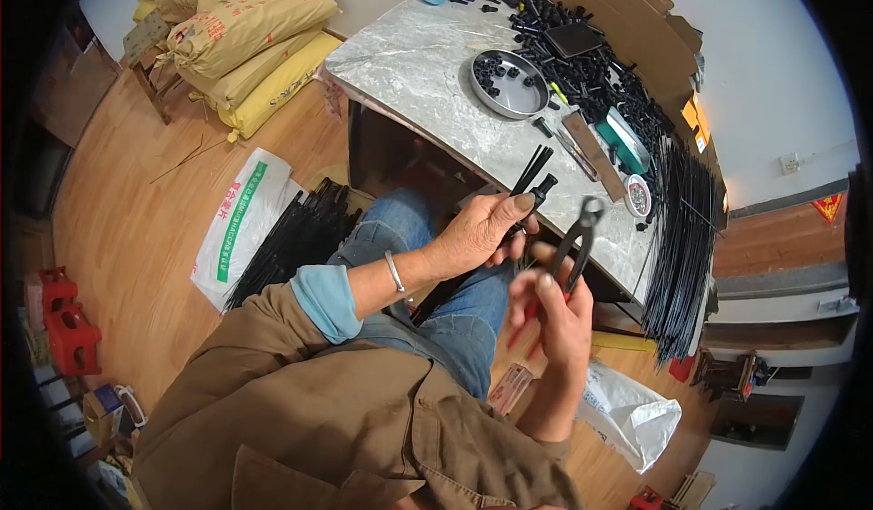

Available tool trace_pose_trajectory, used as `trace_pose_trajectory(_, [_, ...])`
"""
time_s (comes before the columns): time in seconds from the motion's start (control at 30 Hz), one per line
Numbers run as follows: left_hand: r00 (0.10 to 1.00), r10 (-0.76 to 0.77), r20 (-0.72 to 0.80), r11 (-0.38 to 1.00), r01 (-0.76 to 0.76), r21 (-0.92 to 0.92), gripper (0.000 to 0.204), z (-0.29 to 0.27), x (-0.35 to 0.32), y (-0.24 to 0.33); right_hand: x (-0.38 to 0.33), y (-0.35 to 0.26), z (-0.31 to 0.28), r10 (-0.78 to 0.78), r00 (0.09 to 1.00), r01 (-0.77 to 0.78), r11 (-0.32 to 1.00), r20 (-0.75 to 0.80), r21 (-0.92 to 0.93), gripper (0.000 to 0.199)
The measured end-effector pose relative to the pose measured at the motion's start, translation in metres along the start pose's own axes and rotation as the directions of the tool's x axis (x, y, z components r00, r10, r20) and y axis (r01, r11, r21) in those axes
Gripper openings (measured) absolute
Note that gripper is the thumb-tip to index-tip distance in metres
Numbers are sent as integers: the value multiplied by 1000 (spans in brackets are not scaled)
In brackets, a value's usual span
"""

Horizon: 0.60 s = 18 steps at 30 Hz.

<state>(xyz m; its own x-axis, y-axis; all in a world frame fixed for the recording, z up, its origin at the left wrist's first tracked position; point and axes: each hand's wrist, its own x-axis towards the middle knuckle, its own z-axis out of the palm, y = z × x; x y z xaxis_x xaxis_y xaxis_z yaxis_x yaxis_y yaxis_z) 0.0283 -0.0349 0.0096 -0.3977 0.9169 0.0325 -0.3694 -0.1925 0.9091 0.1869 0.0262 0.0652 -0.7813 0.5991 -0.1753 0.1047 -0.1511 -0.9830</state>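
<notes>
In front of my lap, my left hand [477, 230] is closed around a black tubular plastic fitting [544, 189] with a flanged end. Several thin black rods [527, 170] stick up beside it from the same grip. My right hand [562, 315] grips a pair of pincers [583, 230] by the handles, its dark jaws pointing up just right of the fitting, apart from it. Motion smears the right fingers a little, and red shows low on the handles. The lower part of what my left hand holds is hidden by the fingers and palm.
The marble-patterned table [400, 51] bears a heap of black fittings [596, 78], a round metal dish [511, 101], a teal box [626, 142] and a bundle of long black rods [677, 246]. More black rods [296, 237] lie on the floor at left, near stacked yellow sacks [250, 33].
</notes>
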Motion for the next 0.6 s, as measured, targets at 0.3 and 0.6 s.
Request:
trace_pose_trajectory(0.3, [1000,26,-3,1000,-26,14,62,21,-5,1,-40,-22,-29,485,848,-464,875,214,-140,32])
trace_pose_trajectory(0.6, [1000,1,25,1000,-1,0,59,16,0,-3,-48,-11,-22,496,842,-507,862,213,-2,30])
